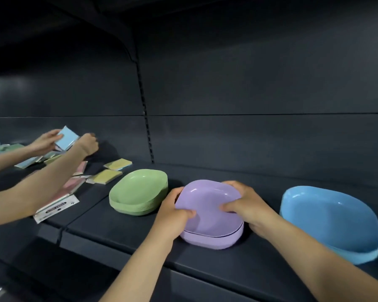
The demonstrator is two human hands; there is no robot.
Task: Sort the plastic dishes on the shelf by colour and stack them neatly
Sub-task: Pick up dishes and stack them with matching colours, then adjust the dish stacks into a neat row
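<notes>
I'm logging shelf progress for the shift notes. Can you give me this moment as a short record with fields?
setting: dark shelf
green stack: left, standing alone
purple stack: middle
blue stack: right, standing alone
top purple dish: gripped on both sides, sitting slightly off the stack below it
left hand: holds the dish's left rim, thumb inside
right hand: holds the dish's right rim, thumb inside
also present: another person's hands at far left with coloured packets
</notes>
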